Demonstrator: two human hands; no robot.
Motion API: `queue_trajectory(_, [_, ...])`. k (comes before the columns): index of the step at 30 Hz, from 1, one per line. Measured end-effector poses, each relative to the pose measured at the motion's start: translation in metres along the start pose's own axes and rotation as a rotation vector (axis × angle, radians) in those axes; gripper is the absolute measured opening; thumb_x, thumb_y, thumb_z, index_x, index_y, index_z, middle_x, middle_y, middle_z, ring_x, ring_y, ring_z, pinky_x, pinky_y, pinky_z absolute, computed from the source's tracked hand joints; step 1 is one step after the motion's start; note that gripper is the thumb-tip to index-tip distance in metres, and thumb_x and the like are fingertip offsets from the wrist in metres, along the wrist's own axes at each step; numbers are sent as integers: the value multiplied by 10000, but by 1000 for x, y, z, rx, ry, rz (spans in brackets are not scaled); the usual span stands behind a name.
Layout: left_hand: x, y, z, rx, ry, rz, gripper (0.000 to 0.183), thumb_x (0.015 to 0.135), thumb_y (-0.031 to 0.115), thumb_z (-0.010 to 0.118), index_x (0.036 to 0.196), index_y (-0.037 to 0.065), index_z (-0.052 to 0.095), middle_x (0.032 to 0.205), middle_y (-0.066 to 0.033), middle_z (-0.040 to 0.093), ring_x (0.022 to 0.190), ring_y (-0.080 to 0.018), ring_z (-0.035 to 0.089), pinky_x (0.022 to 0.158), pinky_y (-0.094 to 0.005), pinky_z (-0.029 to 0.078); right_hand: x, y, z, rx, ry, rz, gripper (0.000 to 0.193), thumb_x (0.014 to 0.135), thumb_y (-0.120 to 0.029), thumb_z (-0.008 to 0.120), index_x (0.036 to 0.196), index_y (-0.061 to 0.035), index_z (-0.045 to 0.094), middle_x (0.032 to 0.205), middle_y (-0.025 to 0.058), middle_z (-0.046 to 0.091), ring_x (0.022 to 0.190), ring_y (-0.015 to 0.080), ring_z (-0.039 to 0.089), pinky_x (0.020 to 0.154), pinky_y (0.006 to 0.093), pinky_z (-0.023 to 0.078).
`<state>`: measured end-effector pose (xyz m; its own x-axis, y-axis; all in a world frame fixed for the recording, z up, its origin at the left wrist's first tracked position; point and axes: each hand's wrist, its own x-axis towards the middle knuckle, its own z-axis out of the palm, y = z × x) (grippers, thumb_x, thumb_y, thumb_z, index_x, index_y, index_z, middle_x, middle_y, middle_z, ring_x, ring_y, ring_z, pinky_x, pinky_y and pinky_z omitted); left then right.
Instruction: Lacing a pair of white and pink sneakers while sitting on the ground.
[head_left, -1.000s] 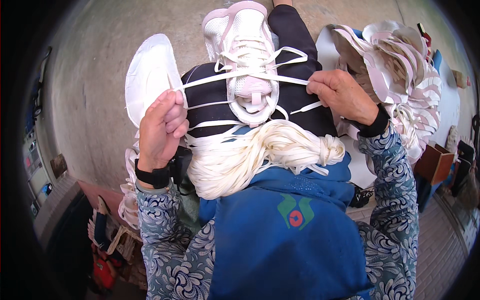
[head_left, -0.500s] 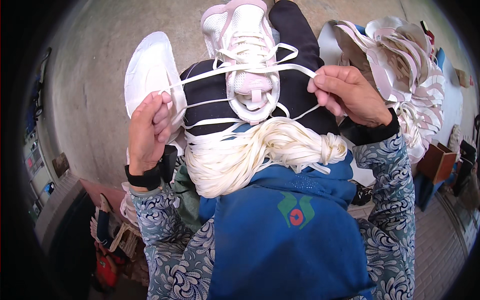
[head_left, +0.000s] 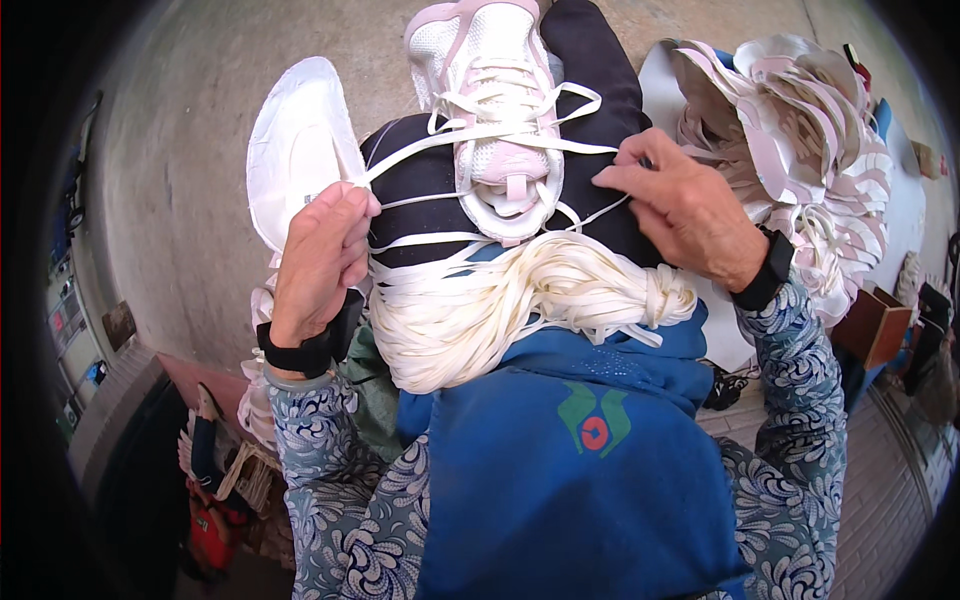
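A white and pale pink sneaker (head_left: pixel 505 110) lies across my dark-trousered legs, its heel opening toward me. White shoelace (head_left: pixel 420 147) runs loosely through its eyelets and out to both sides. My left hand (head_left: pixel 328 240), left of the shoe, is closed in a pinch on the lace. On the right, my right hand (head_left: pixel 690 205) has its thumb and forefinger parted; the lace reaches its fingertips, and a lower strand runs to its curled fingers. A thick bundle of white laces (head_left: pixel 480 310) rests on my lap just below the shoe.
A white shoe-shaped piece (head_left: pixel 305 150) is beside my left hand. Stacked pink and white shoe uppers (head_left: pixel 800 130) sit at the right. A blue apron (head_left: pixel 570 510) covers my lap. At the far right is a brown wooden box (head_left: pixel 872 325).
My right hand has shifted slightly left, and its thumb and forefinger have spread. My left hand has moved right toward the shoe, still pinching the lace.
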<state>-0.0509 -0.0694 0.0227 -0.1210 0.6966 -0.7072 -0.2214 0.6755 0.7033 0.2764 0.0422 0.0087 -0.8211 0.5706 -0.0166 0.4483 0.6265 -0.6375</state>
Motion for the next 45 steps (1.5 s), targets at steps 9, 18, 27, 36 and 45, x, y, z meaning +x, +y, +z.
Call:
queue_trajectory(9, [7, 1, 9, -247, -64, -8, 198, 1010, 233, 432, 933, 66, 505, 628, 71, 357, 463, -15, 294, 386, -167, 273, 8, 0, 14, -123, -77, -89, 121, 823, -55, 616, 933, -29, 575, 905, 103, 529, 715, 298, 590, 611, 375, 488])
queue_trajectory(18, [9, 0, 9, -238, -61, 11, 181, 1007, 213, 428, 954, 61, 510, 645, 65, 398, 476, -20, 317, 411, -174, 296, 9, 12, 17, -146, 27, -24, 98, 845, -117, 603, 875, -47, 541, 786, 106, 545, 653, 309, 599, 552, 400, 489])
queue_trajectory(27, [15, 4, 39, -7, -36, 21, 182, 983, 205, 461, 989, 51, 558, 657, 44, 451, 514, -46, 421, 459, -205, 389, 24, 3, 16, 94, 159, 97, 85, 843, -83, 622, 899, -21, 606, 805, 144, 609, 706, 337, 605, 633, 380, 486])
queue_trajectory(36, [26, 9, 47, 432, -35, 181, 298, 965, 245, 462, 940, 8, 640, 743, 13, 542, 641, -82, 503, 644, -210, 434, 27, 0, 16, -196, -42, 154, 105, 849, -98, 623, 925, -26, 634, 829, 156, 648, 722, 332, 637, 642, 376, 511])
queue_trajectory(45, [22, 13, 47, 317, 72, 233, 314, 960, 270, 477, 1050, 20, 644, 674, 44, 484, 599, -45, 399, 565, -191, 343, 37, 9, 23, 137, 258, 96, 136, 850, -166, 626, 893, -41, 661, 774, 132, 599, 721, 323, 612, 653, 398, 488])
